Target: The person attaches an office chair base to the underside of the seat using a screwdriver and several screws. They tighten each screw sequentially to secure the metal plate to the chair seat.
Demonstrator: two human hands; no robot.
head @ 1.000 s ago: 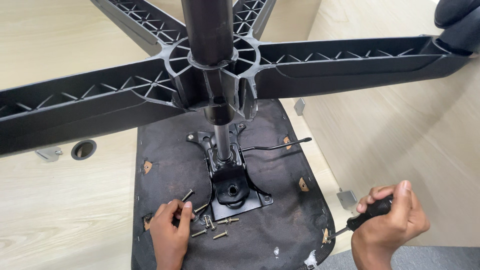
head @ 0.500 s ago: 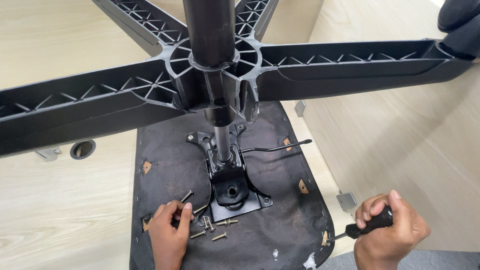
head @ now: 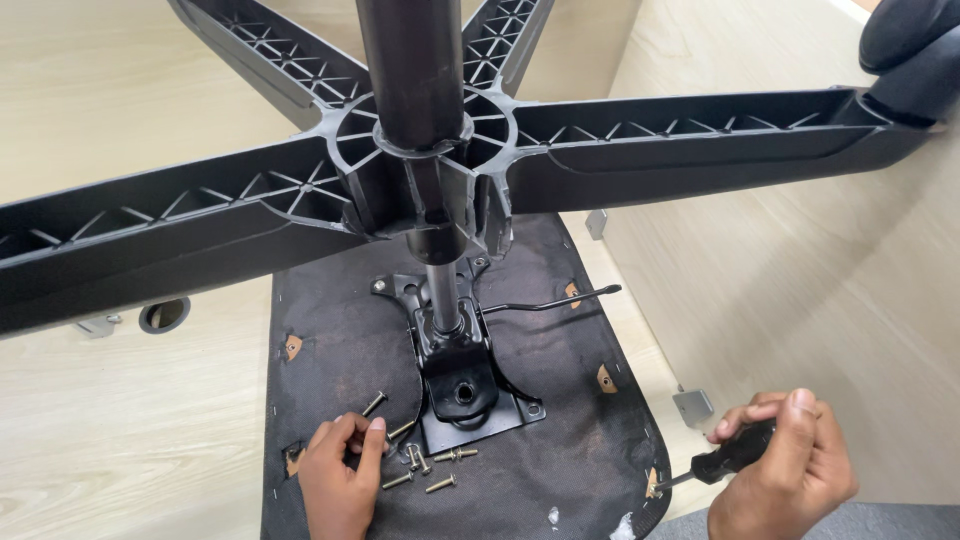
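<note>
1. An office chair lies upside down on a light wooden floor [head: 120, 430], its black fabric-covered seat underside [head: 350, 350] facing up.
2. The black five-arm chair base [head: 640, 150] fills the upper part of the view, its ribbed arms spreading outward, with the thick gas-lift column [head: 415, 70] rising toward the camera from the hub.
3. A caster wheel [head: 915, 55] sits at the end of the right-hand arm, at the top right corner.
4. Beneath the hub, a black metal mechanism plate [head: 465, 395] is seated on the seat underside, and a thin black adjustment lever [head: 550, 302] sticks out from it to the right.
5. The left hand [head: 340, 475] rests on the seat underside just left of the plate, fingers curled and pinching a screw between fingertips and thumb (the screw itself is mostly hidden).
6. Several loose brass-coloured screws [head: 430, 470] lie scattered on the fabric just beside that hand, near the plate's lower-left corner; one lone screw [head: 374, 403] lies a little above the hand.
7. The right hand [head: 785, 475] is clenched around the black handle of a screwdriver [head: 730, 455], whose shaft points left toward the seat's edge.
8. A pale wooden panel [head: 800, 280] stands along the right side.
</note>
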